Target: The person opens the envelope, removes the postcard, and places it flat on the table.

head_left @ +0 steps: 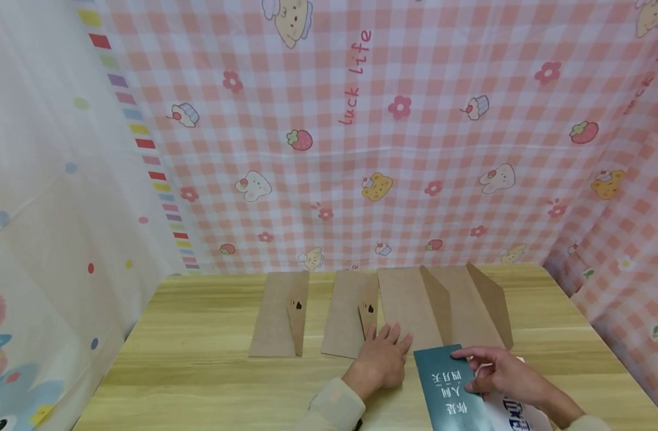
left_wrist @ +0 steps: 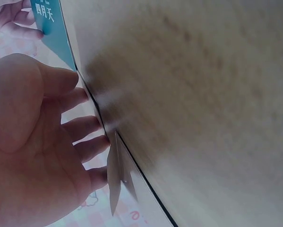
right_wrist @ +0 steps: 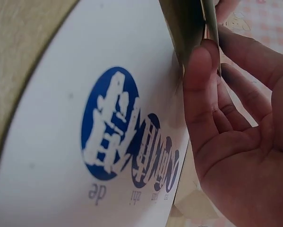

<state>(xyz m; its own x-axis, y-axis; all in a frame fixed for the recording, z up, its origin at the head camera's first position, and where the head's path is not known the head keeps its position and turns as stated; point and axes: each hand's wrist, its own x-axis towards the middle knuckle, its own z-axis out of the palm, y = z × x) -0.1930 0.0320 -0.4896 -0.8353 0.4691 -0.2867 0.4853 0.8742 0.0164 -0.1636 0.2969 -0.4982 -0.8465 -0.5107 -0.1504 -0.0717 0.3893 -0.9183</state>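
Note:
My right hand (head_left: 503, 374) pinches a teal printed card (head_left: 442, 377) with white Chinese characters by its right side, the thumb and fingers on opposite faces. Under it lies a white card (right_wrist: 51, 123) with blue ovals and characters, partly covered by the teal one. My left hand (head_left: 381, 361), fingers spread, rests at the lower left edge of a brown envelope (head_left: 404, 299) whose flap stands raised along its right side. Just left of these fingers is another brown envelope (head_left: 342, 311), its flap folded over and marked with a small dark print.
Farther left lies a brown envelope (head_left: 272, 311) with its flap folded over. At the right of the row, one more envelope (head_left: 463, 305) has a raised flap. They stand in a line along the back of the wooden table (head_left: 200, 371), before a pink checked cloth (head_left: 334, 149).

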